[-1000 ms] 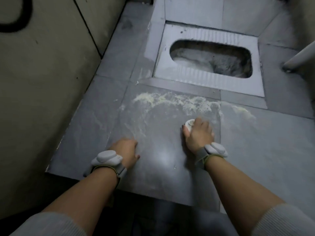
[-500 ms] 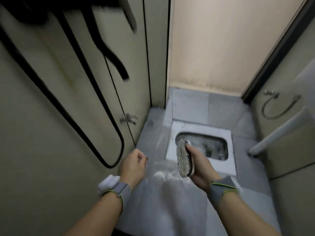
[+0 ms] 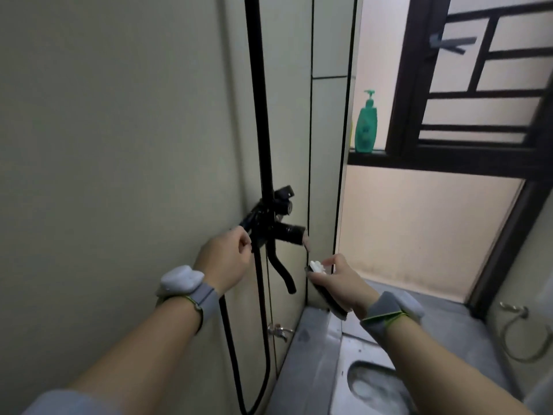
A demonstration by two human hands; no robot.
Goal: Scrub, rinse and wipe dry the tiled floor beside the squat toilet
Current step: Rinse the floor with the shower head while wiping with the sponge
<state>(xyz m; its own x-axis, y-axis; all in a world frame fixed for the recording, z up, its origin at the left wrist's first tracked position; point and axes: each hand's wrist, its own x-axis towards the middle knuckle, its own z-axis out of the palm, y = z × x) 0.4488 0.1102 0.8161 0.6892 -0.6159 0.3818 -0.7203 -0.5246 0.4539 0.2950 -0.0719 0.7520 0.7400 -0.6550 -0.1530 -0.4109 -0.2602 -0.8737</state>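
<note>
Forearms low in frame, we see our left hand [image 3: 223, 259], nearer the wall, pinching the black tap [image 3: 270, 218] at mid-frame, its spout running right toward our right hand [image 3: 338, 281] curled round the scrub brush [image 3: 324, 290], tiled floor [image 3: 311, 354] far below, lower right.

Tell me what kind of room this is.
Most likely a small bathroom or wet room: a squat toilet set in the tiled floor, a black shower tap on the wall, and a green pump bottle on the window ledge.
</note>
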